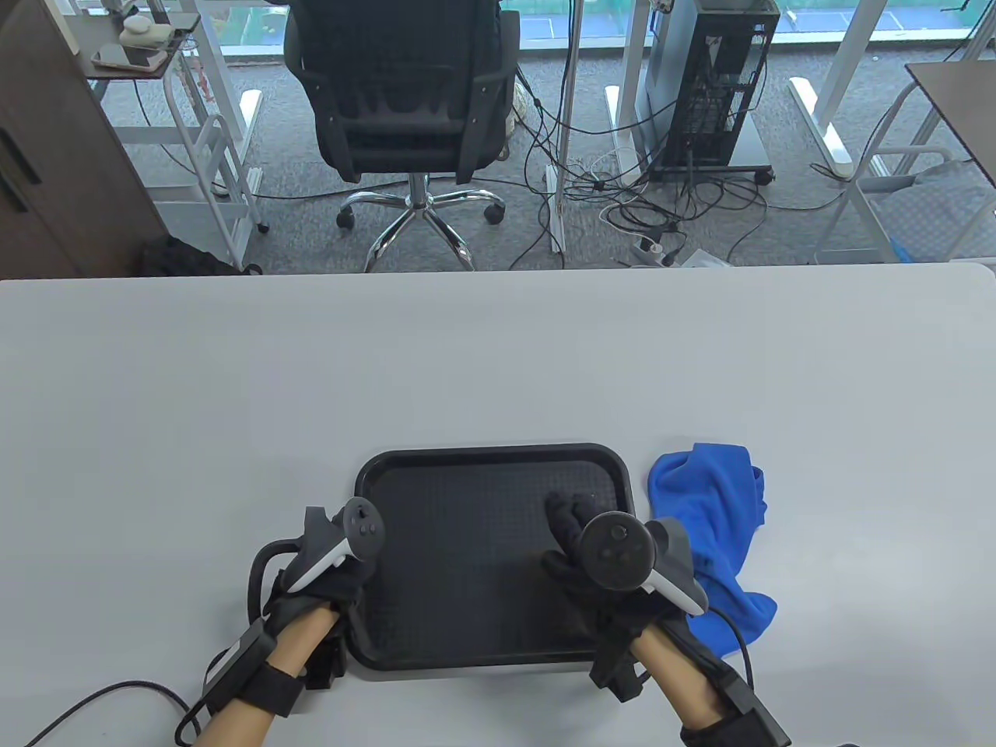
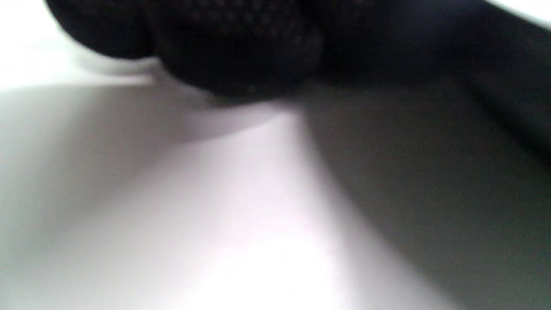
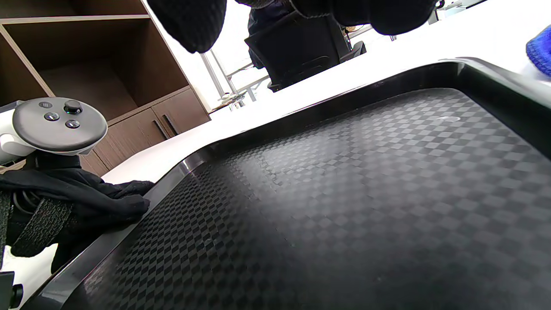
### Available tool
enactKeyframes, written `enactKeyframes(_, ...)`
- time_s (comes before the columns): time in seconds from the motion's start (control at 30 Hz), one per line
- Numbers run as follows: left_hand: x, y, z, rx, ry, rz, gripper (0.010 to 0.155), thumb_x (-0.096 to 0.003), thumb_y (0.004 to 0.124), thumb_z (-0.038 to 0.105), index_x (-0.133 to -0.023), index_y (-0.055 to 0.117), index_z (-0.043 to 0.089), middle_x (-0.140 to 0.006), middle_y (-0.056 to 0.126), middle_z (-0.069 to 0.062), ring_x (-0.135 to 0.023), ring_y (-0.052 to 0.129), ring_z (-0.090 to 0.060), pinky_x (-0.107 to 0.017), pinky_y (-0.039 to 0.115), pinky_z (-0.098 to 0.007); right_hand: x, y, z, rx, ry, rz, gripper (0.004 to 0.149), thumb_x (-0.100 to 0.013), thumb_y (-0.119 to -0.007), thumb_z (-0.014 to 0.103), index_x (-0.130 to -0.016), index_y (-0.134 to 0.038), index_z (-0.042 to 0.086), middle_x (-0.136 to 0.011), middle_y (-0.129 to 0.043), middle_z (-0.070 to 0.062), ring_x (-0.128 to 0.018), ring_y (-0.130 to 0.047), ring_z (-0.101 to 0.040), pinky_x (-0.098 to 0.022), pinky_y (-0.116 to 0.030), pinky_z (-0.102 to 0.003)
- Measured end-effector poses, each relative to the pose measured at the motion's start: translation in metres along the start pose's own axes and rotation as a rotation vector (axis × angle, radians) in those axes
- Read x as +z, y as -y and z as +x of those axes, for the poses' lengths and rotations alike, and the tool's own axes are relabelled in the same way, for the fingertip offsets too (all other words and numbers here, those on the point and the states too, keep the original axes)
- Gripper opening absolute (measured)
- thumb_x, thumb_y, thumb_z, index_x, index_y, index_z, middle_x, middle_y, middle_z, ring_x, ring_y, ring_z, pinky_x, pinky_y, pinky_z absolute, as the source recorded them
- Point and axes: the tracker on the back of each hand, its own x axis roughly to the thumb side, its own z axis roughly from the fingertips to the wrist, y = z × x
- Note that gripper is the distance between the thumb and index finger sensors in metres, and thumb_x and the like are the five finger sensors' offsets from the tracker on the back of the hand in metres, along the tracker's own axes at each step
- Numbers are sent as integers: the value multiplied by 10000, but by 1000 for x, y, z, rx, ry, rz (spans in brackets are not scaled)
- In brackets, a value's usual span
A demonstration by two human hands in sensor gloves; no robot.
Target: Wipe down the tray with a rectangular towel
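Note:
A black tray (image 1: 467, 537) with a checkered floor lies on the white table near its front edge; it fills the right wrist view (image 3: 366, 181). A crumpled blue towel (image 1: 712, 506) lies on the table just right of the tray, and its corner shows in the right wrist view (image 3: 540, 51). My left hand (image 1: 359, 580) is at the tray's left rim; in the right wrist view its fingers (image 3: 129, 200) lie curled over that rim. My right hand (image 1: 564, 521) is over the tray's right half, fingers (image 3: 189, 21) spread and empty, apart from the towel. The left wrist view is blurred.
The white table (image 1: 311, 389) stretches far beyond the tray. An office chair (image 1: 401, 93) and a computer case (image 1: 716, 85) stand on the floor behind the table. Glove cables trail off the table's front edge.

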Motion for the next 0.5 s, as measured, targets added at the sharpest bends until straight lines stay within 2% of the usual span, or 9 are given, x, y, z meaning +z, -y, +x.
enactKeyframes(0.23, 2, 1, 3, -11, 8, 6, 686, -556, 492, 429, -1055, 332, -12, -295, 940, 80, -201, 1006, -143, -278, 854, -468, -1, 5, -8, 15, -51, -20, 687, -496, -765, 299, -1032, -410, 60, -1030, -386, -306, -917, -490, -567, -636, -567, -627)
enactKeyframes(0.4, 3, 1, 5, -30, -3, 11, 687, -554, 485, 435, -1051, 329, -13, -286, 928, 87, -191, 1000, -139, -273, 853, -469, -2, 19, -41, 38, -205, -68, 695, -494, -767, 296, -1033, -398, 59, -1031, -372, -304, -918, -480, -569, -638, -561, -628)
enactKeyframes(0.5, 4, 0, 5, -30, -5, 9, 689, -553, 485, 437, -1050, 327, -13, -286, 928, 87, -192, 999, -140, -274, 853, -470, 2, 28, -67, 59, -347, -80, 713, -494, -769, 295, -1034, -368, 58, -1034, -341, -304, -923, -456, -571, -643, -543, -635)
